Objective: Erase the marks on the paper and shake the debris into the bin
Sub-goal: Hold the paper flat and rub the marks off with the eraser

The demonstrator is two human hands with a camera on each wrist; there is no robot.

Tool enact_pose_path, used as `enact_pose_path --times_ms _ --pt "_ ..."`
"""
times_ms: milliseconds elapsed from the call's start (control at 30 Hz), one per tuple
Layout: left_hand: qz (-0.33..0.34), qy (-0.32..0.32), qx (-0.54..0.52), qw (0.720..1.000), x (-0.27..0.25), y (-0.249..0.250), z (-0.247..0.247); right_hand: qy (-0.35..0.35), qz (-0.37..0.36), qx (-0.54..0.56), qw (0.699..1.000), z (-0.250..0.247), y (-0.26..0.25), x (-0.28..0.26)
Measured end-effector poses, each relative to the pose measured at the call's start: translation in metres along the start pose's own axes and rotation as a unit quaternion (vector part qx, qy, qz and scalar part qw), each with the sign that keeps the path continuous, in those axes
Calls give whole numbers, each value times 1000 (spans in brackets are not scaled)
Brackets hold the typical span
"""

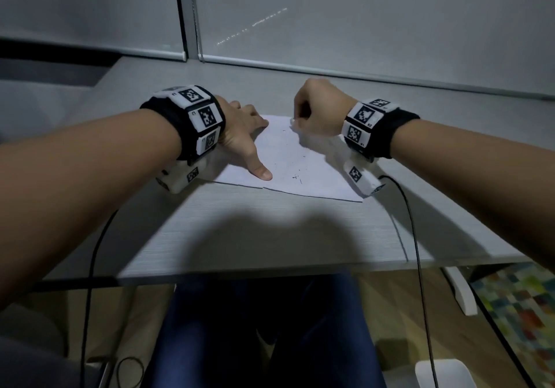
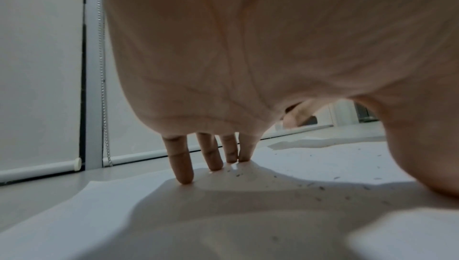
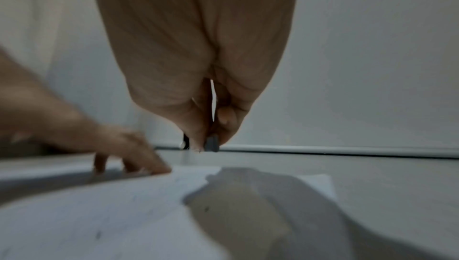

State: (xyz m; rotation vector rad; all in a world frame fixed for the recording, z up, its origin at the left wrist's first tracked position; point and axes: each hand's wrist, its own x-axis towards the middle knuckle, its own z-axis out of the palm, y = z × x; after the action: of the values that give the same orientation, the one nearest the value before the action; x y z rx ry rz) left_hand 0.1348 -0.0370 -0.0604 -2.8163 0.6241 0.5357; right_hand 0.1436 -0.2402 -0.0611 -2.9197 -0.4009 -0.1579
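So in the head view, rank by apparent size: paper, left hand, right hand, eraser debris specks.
1. White paper sheet.
2. Left hand and right hand: look alike, unranked.
3. Dark eraser debris specks.

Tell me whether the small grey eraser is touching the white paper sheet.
Apart. In the right wrist view, the small grey eraser pinched by the right hand hangs above the white paper sheet.

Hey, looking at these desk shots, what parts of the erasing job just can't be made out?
- Eraser: right wrist view shows only a grey tip; the right hand covers the rest, and hides it fully in the head view.
- Marks on the paper: too small and faint in the head view, blurred in the right wrist view.
- Bin: a pale object is cut off by the head view's bottom edge; unclear whether it is the bin.
- Paper under the left hand: hidden by the palm.
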Motion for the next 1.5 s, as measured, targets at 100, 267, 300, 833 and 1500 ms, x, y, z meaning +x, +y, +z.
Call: enact_pose_path --times_ms 100,267,300,833,1500 --pt "-2 2 -15 1000 -6 -3 3 76 43 50 995 -29 29 -10" --pt "-10 8 -14 1000 -13 -1 7 49 226 96 968 -46 108 -52" --pt "-8 3 -7 1000 -14 1 6 34 259 117 958 -45 120 -64" --pt "76 31 -32 996 4 38 -7 6 26 76 997 7 18 -43" --pt "17 -22 36 999 18 59 -22 -87 -4 47 995 -6 24 -39"
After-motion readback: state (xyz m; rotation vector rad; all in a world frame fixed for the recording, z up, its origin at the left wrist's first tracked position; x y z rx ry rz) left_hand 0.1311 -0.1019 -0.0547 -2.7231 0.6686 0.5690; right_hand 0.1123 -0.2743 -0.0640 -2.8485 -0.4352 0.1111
